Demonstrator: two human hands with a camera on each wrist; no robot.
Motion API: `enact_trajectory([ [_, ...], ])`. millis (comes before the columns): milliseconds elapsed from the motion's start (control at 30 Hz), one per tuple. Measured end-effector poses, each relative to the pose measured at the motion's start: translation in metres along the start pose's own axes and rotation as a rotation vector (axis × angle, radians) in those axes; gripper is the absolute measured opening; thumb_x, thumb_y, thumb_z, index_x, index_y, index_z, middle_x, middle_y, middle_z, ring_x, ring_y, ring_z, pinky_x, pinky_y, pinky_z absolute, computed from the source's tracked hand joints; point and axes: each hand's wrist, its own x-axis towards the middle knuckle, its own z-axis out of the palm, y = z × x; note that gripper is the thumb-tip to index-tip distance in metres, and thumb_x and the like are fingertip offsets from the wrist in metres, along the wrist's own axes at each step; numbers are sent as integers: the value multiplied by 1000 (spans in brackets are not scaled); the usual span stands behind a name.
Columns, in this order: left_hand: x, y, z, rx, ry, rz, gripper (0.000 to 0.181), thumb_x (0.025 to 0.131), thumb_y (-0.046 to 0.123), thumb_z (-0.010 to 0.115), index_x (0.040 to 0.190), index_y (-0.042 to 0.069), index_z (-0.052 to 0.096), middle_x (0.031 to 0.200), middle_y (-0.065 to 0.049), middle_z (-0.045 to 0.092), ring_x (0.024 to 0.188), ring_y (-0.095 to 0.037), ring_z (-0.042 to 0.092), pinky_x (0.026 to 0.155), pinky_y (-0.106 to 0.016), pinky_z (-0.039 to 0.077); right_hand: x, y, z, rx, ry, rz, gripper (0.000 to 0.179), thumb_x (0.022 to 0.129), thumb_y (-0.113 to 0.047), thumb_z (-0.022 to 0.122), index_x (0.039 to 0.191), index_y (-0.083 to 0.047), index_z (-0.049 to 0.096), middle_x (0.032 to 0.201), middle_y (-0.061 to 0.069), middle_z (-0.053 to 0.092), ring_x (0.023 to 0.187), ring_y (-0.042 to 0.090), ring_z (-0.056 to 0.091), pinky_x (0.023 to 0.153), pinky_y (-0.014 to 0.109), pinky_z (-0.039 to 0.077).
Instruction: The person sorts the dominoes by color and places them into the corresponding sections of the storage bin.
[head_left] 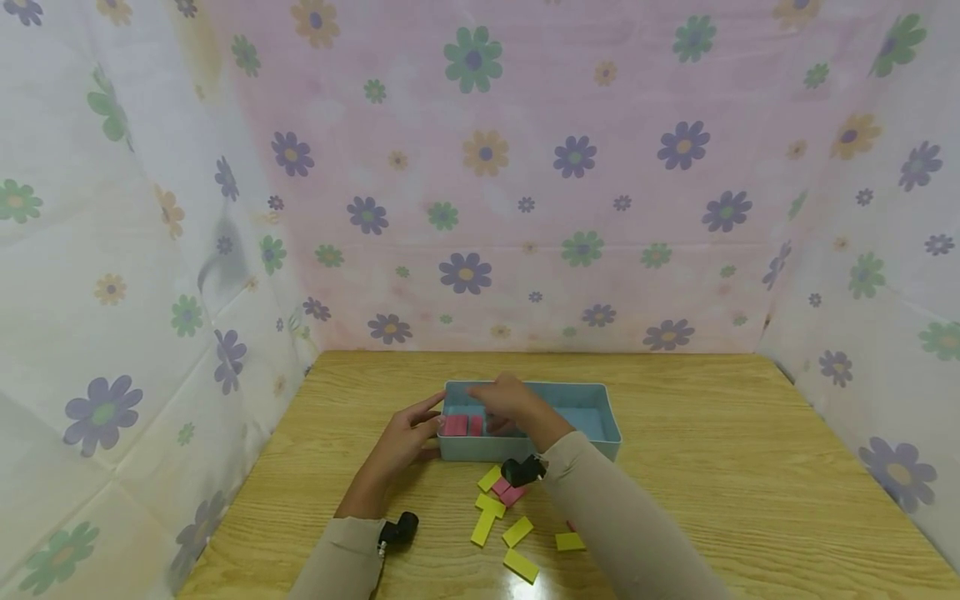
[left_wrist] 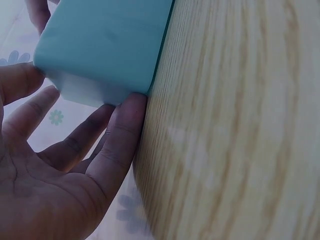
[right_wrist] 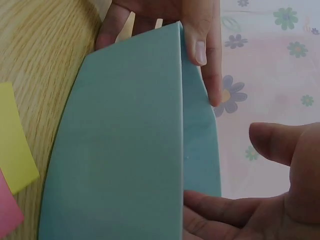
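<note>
A light blue rectangular bin [head_left: 472, 450] stands on the wooden table. At its left end, my left hand [head_left: 405, 435] touches the outer wall with extended, spread fingers; in the left wrist view its fingertips [left_wrist: 131, 112] rest against that end. My right hand [head_left: 517, 407] reaches over the near wall into the bin's left half. The right wrist view shows its thumb [right_wrist: 270, 142] raised apart from the fingers [right_wrist: 225, 205], whose tips are hidden behind the bin wall; no held thing shows. Several pink blocks [head_left: 455, 426] lie inside, at the left end.
Several yellow blocks [head_left: 521, 565] lie scattered on the table [head_left: 712, 467] in front of the bin. Pink blocks [head_left: 513, 496] lie among them, partly under the right wrist's camera [head_left: 521, 472]. Flowered cloth [head_left: 525, 167] hangs behind and at both sides.
</note>
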Motion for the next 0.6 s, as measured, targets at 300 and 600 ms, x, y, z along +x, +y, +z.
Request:
enact_trajectory([
  [300,2,-2,-2,1,-9,8,54,109,16,54,160,24,41,150,-25,51,129,-43,61,93,-53,60,0,1,7,-29,-20,21,85,103,-57,54,161,-1,28,125,22,66,92,31,75,89,50,60],
  [600,1,-3,-2,1,-14,12,53,109,16,53,160,25,42,150,-25,51,129,-42,61,94,-53,60,3,1,13,-10,-10,25,85,102,-58,54,161,-1,29,126,20,66,95,31,75,95,52,58],
])
